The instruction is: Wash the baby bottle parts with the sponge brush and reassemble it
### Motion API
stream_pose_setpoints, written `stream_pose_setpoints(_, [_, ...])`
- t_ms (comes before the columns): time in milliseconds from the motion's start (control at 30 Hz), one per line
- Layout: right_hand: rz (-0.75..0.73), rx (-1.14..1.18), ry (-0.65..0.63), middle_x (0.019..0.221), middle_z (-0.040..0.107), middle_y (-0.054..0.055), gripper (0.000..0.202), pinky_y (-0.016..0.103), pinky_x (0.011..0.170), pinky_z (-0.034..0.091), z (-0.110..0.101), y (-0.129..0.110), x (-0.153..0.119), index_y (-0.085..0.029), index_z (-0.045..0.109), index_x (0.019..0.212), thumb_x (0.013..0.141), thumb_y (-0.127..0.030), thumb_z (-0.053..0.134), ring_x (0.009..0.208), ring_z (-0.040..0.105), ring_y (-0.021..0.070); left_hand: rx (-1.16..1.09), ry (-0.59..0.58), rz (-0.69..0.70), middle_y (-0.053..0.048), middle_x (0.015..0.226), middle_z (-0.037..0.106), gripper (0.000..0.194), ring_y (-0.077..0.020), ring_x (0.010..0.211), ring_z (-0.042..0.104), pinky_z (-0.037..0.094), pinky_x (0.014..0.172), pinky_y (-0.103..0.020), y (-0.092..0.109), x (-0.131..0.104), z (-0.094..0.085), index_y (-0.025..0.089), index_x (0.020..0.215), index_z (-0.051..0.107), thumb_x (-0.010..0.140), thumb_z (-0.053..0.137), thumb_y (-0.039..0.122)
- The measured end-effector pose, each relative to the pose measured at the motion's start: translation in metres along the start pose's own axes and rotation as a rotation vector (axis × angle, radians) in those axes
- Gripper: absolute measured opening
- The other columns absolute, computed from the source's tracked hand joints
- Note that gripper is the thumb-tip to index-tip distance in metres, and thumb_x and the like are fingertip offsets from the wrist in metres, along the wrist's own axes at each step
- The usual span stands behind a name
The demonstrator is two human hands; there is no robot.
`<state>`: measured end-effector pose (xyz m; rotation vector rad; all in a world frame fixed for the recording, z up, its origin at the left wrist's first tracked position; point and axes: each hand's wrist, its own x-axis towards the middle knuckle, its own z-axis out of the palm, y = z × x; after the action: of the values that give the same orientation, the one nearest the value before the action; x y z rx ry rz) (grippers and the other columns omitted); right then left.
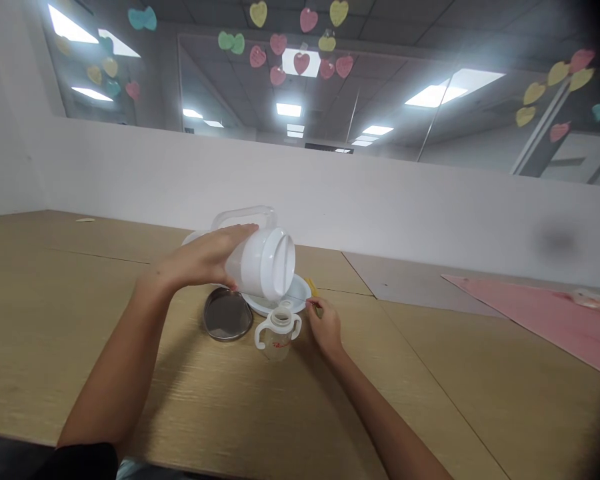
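Observation:
A clear plastic pitcher [243, 267] with a white lid is tipped on its side, its lid end facing right. Around its body wraps my left hand [213, 257], closed. Below the lid stands a clear sippy cup [279, 340] with two white handles and red lettering, upright with its mouth uncovered. My right hand [324, 325] is just right of the cup, thumb and fingers pinched together; what they hold, if anything, is too small to make out. Behind the cup lies a white plate [300, 291], partly hidden by the pitcher. A yellow item [311, 287] shows at its right edge.
A round dark metal tray [227, 315] lies left of the cup. The wooden table [220, 407] meets a white wall [360, 207] at the back. At the right lies a pink sheet [545, 317] with a crumpled clear wrapper [595, 301] on it.

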<state>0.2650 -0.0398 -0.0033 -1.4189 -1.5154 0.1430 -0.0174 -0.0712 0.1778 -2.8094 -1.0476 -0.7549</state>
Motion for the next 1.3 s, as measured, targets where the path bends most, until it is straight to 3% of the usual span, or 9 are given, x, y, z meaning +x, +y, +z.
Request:
stream_pose_setpoints(200, [-0.010,0.000,0.004,0.095,0.067,0.009,0.031,0.036,0.083,0.043,-0.001,0.001,0.000,-0.016,0.065,0.087,0.080,-0.038,0.043,0.092,0.058,0.0227,-0.056,-0.015,-0.095,-0.003,0.145,0.034,0.097,-0.0322,0.128,0.035,0.031,0.103,-0.038,-0.033,-0.001,0.002,0.030,0.142,0.023,0.061,0.069,0.056])
stream_pose_setpoints(400, [-0.030,0.006,-0.004,0.095,0.067,0.010,0.031,0.037,0.084,0.043,-0.001,0.001,0.001,-0.016,0.064,0.087,0.080,-0.038,0.043,0.093,0.058,0.0229,-0.323,0.085,-0.218,-0.005,0.137,0.045,0.093,-0.0295,0.122,0.044,0.038,0.099,-0.039,-0.080,-0.005,0.008,0.029,0.140,0.029,0.060,0.071,0.050])
stream_pose_setpoints(567, [-0.036,0.016,0.006,0.093,0.067,0.010,0.032,0.037,0.083,0.043,-0.001,0.002,0.001,-0.016,0.064,0.087,0.080,-0.039,0.043,0.091,0.058,0.0231,-0.449,0.194,-0.364,-0.006,0.136,0.047,0.088,-0.0296,0.121,0.046,0.041,0.098,-0.040,-0.115,-0.023,0.012,0.027,0.135,0.038,0.057,0.075,0.046])
stream_pose_setpoints(733, [-0.030,0.020,0.010,0.093,0.067,0.011,0.033,0.037,0.083,0.043,0.000,0.001,0.001,-0.016,0.064,0.086,0.080,-0.039,0.042,0.090,0.059,0.0230,-0.528,0.227,-0.500,-0.006,0.134,0.049,0.087,-0.0314,0.121,0.047,0.044,0.095,-0.041,-0.143,-0.040,0.022,0.028,0.133,0.041,0.055,0.076,0.045])
stream_pose_setpoints(900, [-0.022,0.021,0.004,0.095,0.067,0.011,0.034,0.036,0.083,0.043,0.000,0.001,0.000,-0.016,0.064,0.089,0.080,-0.040,0.043,0.091,0.058,0.0228,-0.611,0.228,-0.534,-0.009,0.134,0.049,0.082,-0.0315,0.121,0.046,0.044,0.095,-0.041,-0.148,-0.042,0.031,0.024,0.131,0.044,0.058,0.074,0.046])
stream_pose_setpoints(1067, [-0.003,0.013,-0.007,0.097,0.066,0.011,0.035,0.037,0.084,0.043,0.000,0.001,0.000,-0.015,0.063,0.090,0.080,-0.041,0.041,0.093,0.057,0.0233,-0.680,0.177,-0.484,-0.011,0.140,0.042,0.082,-0.0295,0.125,0.042,0.042,0.098,-0.041,-0.144,-0.045,0.030,0.024,0.135,0.038,0.063,0.071,0.045])
stream_pose_setpoints(1300, [0.010,0.030,0.002,0.095,0.067,0.011,0.036,0.035,0.084,0.042,-0.001,-0.003,-0.001,-0.015,0.063,0.089,0.081,-0.043,0.042,0.092,0.058,0.0225,-0.631,0.201,-0.558,-0.011,0.142,0.039,0.086,-0.0293,0.126,0.041,0.043,0.099,-0.041,-0.152,-0.058,0.029,0.026,0.139,0.030,0.066,0.068,0.050])
